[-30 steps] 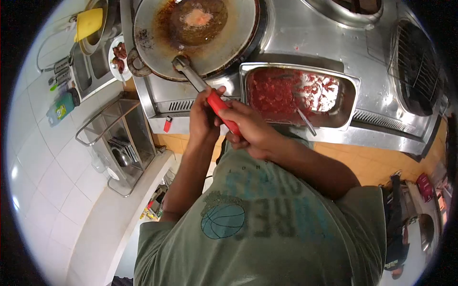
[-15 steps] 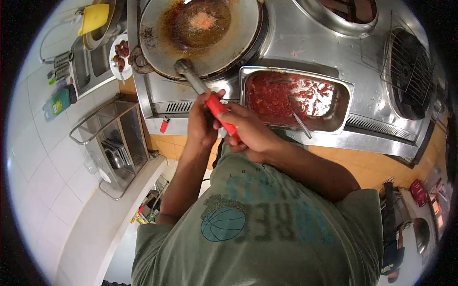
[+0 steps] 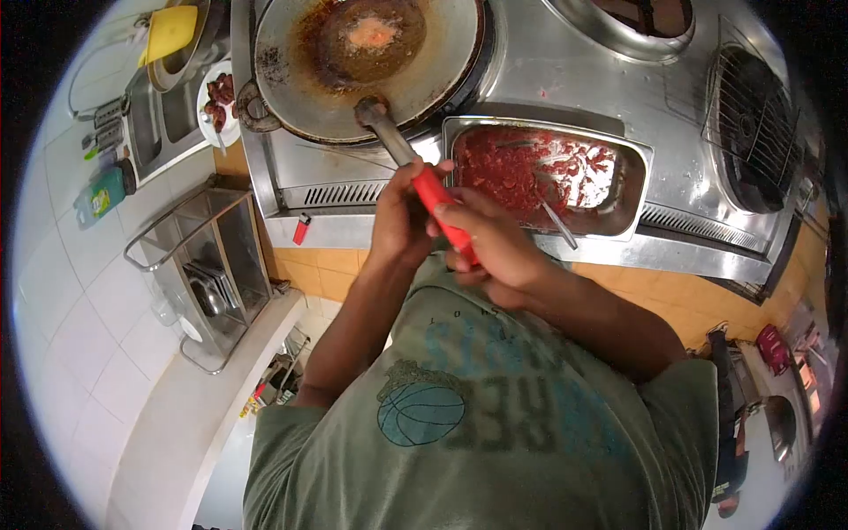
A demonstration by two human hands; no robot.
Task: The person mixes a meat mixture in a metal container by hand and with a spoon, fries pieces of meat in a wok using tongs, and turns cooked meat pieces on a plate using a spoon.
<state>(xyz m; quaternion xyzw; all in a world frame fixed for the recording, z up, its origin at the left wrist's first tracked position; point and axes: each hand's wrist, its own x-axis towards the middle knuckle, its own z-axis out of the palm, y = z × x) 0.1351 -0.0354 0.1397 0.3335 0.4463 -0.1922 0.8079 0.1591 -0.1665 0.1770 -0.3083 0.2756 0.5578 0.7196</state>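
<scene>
My left hand (image 3: pixel 402 208) wraps around the upper part of the red handle of the metal tongs (image 3: pixel 399 146). Lower on the same handle, my right hand (image 3: pixel 495 238) is closed. The tongs' rounded tip rests over the near rim of a large wok (image 3: pixel 283 97), or just above it; I cannot tell which. In the wok's oil lies a small orange-red piece of food (image 3: pixel 371 34). Right of my hands, a rectangular steel pan (image 3: pixel 632 181) contains red marinated meat (image 3: pixel 495 168), with a spoon (image 3: pixel 558 225) leaning on its near edge.
A red lighter (image 3: pixel 302 230) lies on the stove's front edge. Beyond the wok's left handle is a white plate (image 3: pixel 231 132) with dark cooked pieces. A wire grate (image 3: pixel 751 115) covers a burner at right. A metal-framed rack (image 3: pixel 212 256) stands left. Another person (image 3: pixel 731 442) appears far right.
Both hands and the tongs have shifted slightly to the right. The tongs' tip has moved right along the wok's near rim.
</scene>
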